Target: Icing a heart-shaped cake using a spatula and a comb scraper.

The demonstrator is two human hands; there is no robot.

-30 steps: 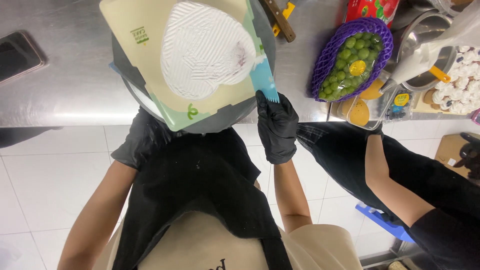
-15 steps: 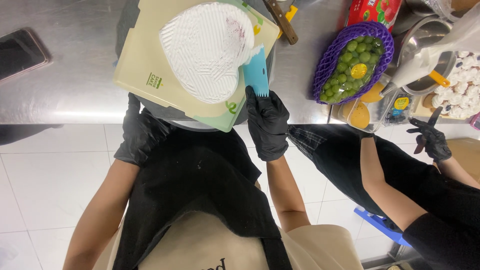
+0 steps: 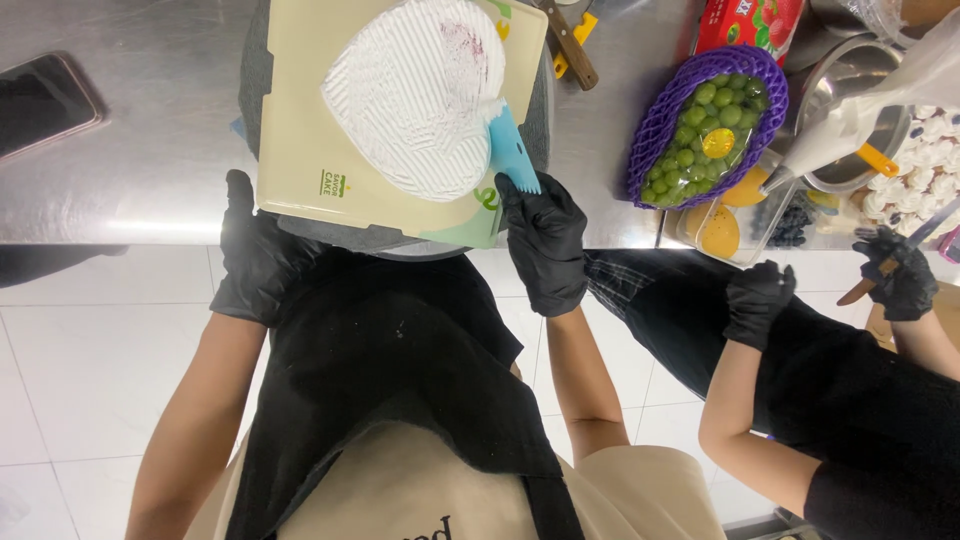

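In the head view, my right hand (image 3: 545, 240) has its grip closed on a light blue comb scraper (image 3: 512, 152), its edge touching the side of the white heart-shaped cake (image 3: 415, 90), which sits on a cream board (image 3: 300, 170) atop a grey turntable (image 3: 330, 237) on the steel worktop (image 3: 130, 160). My left hand (image 3: 258, 255) clasps the board's near-left corner. A net of green grapes (image 3: 705, 120) lies to the right, near a co-worker's gloved hand (image 3: 757, 300).
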